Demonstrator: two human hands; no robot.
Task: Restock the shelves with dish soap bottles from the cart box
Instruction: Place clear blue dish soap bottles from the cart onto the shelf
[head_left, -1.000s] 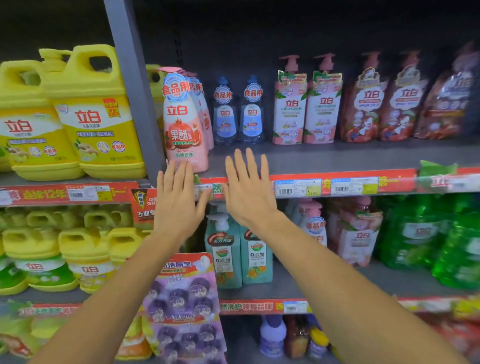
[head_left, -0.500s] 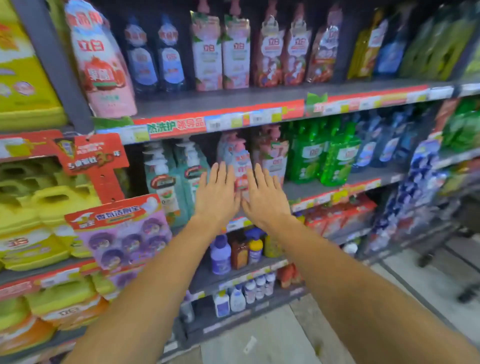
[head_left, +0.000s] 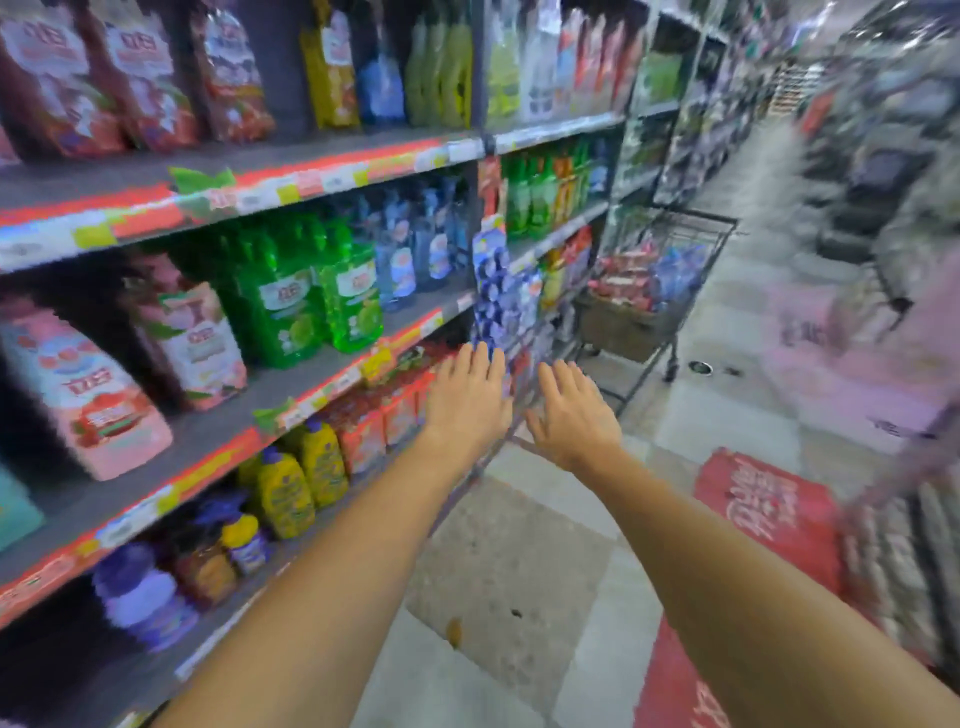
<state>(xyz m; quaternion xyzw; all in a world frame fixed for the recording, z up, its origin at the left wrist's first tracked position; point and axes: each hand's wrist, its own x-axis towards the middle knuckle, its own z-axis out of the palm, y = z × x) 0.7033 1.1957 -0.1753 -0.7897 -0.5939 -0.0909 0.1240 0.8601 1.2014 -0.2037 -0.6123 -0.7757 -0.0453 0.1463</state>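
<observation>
Swung away from the shelves (head_left: 322, 358) toward the cart (head_left: 660, 270) down the aisle; both hands, left (head_left: 467, 402) and right (head_left: 571, 415), are flat, empty. Next I'd grab a bottle from its box.

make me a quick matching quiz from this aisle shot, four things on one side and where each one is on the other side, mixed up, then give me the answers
Things:
1. green bottles
2. shopping cart
3. red floor mat
4. yellow bottles

Places:
A. on the floor at the right, beyond the right hand
B. low shelf, left of the left hand
C. down the aisle, beside the shelving
D. middle shelf, between pink refill pouches and blue bottles

Pairs: 1-D, 2-C, 3-A, 4-B
</observation>
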